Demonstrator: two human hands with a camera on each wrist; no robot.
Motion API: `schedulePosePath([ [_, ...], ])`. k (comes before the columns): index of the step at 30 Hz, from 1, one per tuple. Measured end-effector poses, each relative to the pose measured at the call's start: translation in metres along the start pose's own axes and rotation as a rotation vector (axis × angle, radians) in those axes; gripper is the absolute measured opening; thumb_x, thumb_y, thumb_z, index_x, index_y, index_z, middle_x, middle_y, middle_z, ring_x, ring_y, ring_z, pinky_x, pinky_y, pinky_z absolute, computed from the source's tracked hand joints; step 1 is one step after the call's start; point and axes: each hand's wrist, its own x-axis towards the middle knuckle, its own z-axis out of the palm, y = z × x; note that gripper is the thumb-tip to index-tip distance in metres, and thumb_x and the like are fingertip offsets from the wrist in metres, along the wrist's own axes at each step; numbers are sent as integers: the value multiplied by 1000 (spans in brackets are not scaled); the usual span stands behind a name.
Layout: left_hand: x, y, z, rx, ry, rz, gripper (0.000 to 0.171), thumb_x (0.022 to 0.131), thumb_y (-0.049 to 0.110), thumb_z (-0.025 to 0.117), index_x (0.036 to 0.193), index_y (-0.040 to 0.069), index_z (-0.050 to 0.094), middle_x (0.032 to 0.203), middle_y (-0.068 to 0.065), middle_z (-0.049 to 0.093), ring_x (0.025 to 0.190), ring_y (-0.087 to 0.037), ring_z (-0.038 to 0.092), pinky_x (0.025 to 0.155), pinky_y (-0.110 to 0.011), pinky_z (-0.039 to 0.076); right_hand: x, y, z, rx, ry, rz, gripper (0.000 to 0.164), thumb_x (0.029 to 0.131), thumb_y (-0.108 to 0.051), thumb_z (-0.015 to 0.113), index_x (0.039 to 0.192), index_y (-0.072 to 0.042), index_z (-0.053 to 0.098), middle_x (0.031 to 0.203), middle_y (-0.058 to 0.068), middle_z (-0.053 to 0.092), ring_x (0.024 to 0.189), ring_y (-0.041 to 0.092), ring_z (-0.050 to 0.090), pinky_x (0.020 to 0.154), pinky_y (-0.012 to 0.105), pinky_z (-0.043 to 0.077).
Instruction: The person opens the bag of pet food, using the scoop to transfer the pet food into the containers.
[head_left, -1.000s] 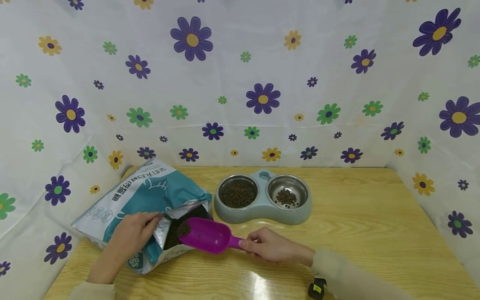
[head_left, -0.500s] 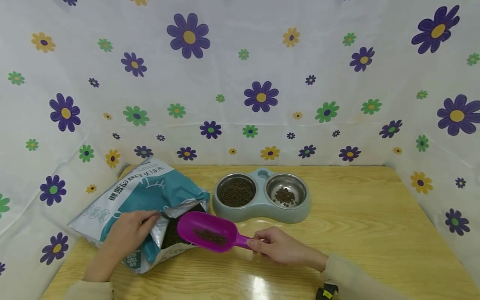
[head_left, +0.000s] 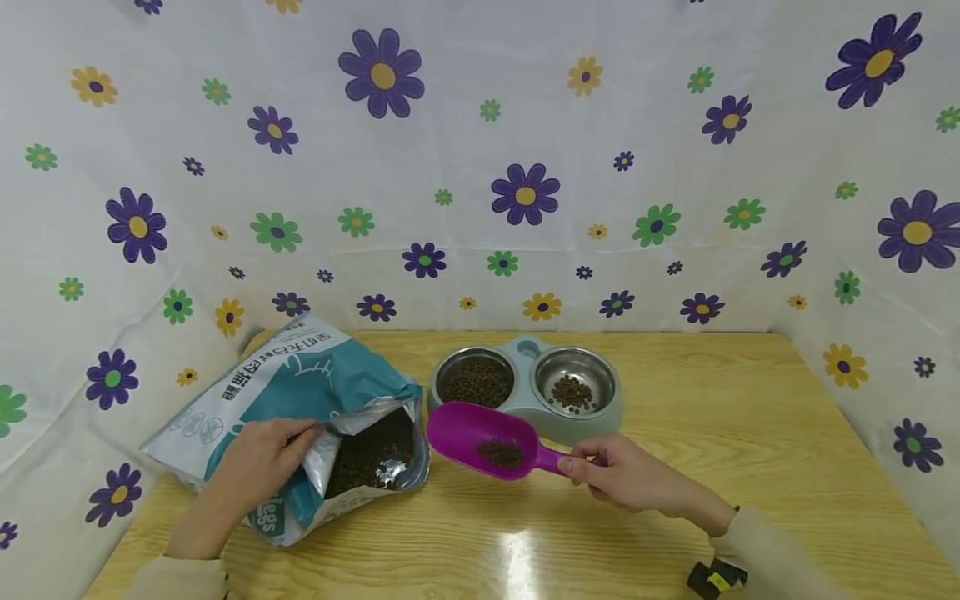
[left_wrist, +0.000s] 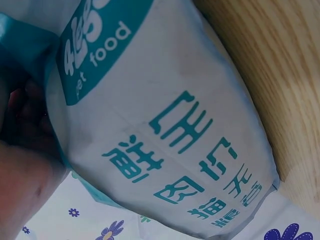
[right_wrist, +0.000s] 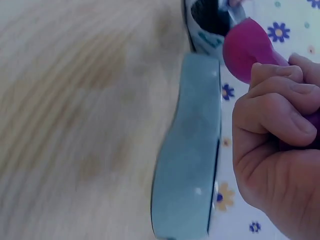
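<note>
My right hand (head_left: 626,473) grips the handle of a magenta scoop (head_left: 457,429), fingers curled round it in the right wrist view. A small heap of brown kibble (head_left: 501,453) lies in the scoop, which overlaps the front of the double pet bowl (head_left: 555,425) in the head view. At the left, my left hand (head_left: 258,467) pinches the edge of the open pet food bag (head_left: 300,392). Its mouth faces right, with dark kibble inside. The left wrist view shows the printed side of the bag (left_wrist: 165,100) and part of that hand.
The left steel bowl (head_left: 474,350) is well filled with kibble. The right steel bowl (head_left: 576,354) has a small pile at its bottom. Both sit in a light blue stand on the wooden table (head_left: 712,433). A flowered curtain (head_left: 465,150) surrounds the table.
The scoop has come out of the bag's mouth with kibble in it and moved right, toward the bowls. My left hand has stayed at the bag's edge.
</note>
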Motion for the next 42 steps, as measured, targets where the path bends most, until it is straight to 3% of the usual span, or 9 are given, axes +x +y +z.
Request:
schedulePosePath([
  [12, -1, 1, 0, 3, -5, -11, 23, 99, 12, 66, 116, 1, 78, 107, -19, 78, 83, -28, 76, 69, -44, 60, -49, -3, -70, -200, 160, 114, 38, 105, -41, 57, 93, -6, 67, 57, -5, 40, 44, 6, 28, 40, 18, 26],
  [18, -3, 0, 1, 0, -12, -24, 24, 100, 14, 65, 116, 2, 77, 109, -18, 78, 86, -29, 76, 71, -46, 60, -60, -8, -94, -326, 261, 197, 42, 103, -48, 58, 91, -9, 69, 58, -5, 41, 45, 8, 29, 41, 21, 27],
  [23, -3, 0, 0, -5, -18, -25, 24, 100, 14, 65, 117, 1, 77, 109, -19, 78, 82, -26, 75, 69, -43, 60, -60, -15, -102, -473, 330, 211, 46, 102, -53, 57, 85, -11, 69, 60, -6, 41, 50, 9, 33, 45, 24, 30],
  [30, -3, -1, 1, -8, -14, -22, 24, 101, 14, 64, 118, 2, 77, 107, -17, 78, 77, -21, 74, 65, -36, 58, -52, -26, -103, -660, 385, 144, 41, 101, -46, 63, 79, -11, 69, 63, -4, 45, 57, 11, 39, 52, 25, 32],
  [42, -3, -2, 2, -13, -15, -31, 25, 101, 15, 64, 119, 3, 77, 109, -17, 78, 77, -20, 74, 66, -36, 58, -38, -39, -95, -832, 433, 148, 41, 97, -39, 69, 69, -12, 56, 60, -3, 43, 56, 13, 40, 55, 27, 32],
])
